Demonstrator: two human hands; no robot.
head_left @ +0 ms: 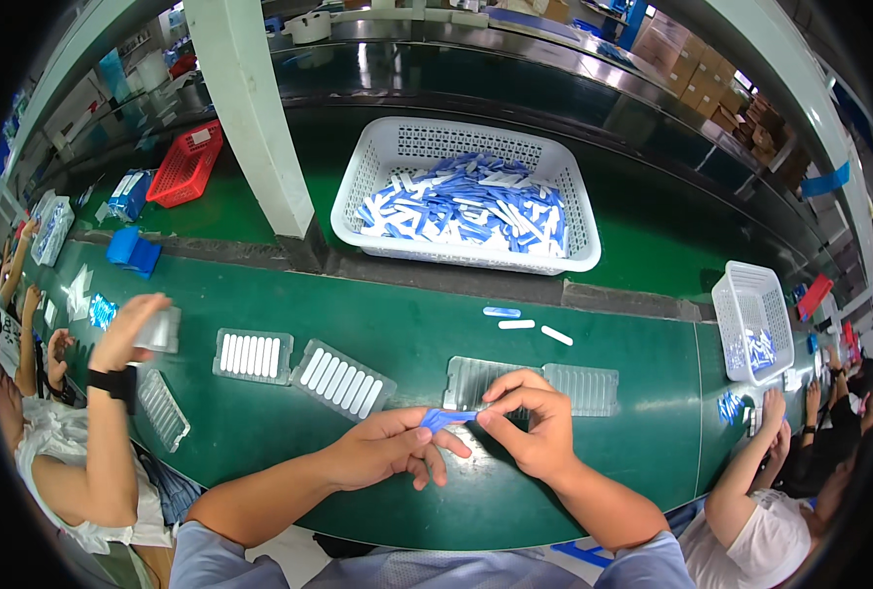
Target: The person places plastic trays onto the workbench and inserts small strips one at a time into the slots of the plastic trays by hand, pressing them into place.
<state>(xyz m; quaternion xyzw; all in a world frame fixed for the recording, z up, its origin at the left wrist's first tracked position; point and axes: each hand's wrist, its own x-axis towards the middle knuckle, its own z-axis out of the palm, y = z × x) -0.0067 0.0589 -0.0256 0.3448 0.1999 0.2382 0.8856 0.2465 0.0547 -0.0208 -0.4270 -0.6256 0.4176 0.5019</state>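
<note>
Near the table's front edge, my left hand pinches several slim blue strips fanned between thumb and forefinger, its other fingers loosely bent. My right hand has thumb and fingertips closed on the right end of one strip. Just behind it lies a clear ribbed plastic tray, partly hidden by that hand, with another clear tray to its right. Left of my hands, a clear tray holds a row of white strips. Beside it sits a similar filled tray.
A white perforated basket heaped with blue and white strips stands beyond the ledge. Loose strips lie before it. A white post rises at left. Co-workers sit on both sides; one's hand holds a clear tray. A smaller basket stands right.
</note>
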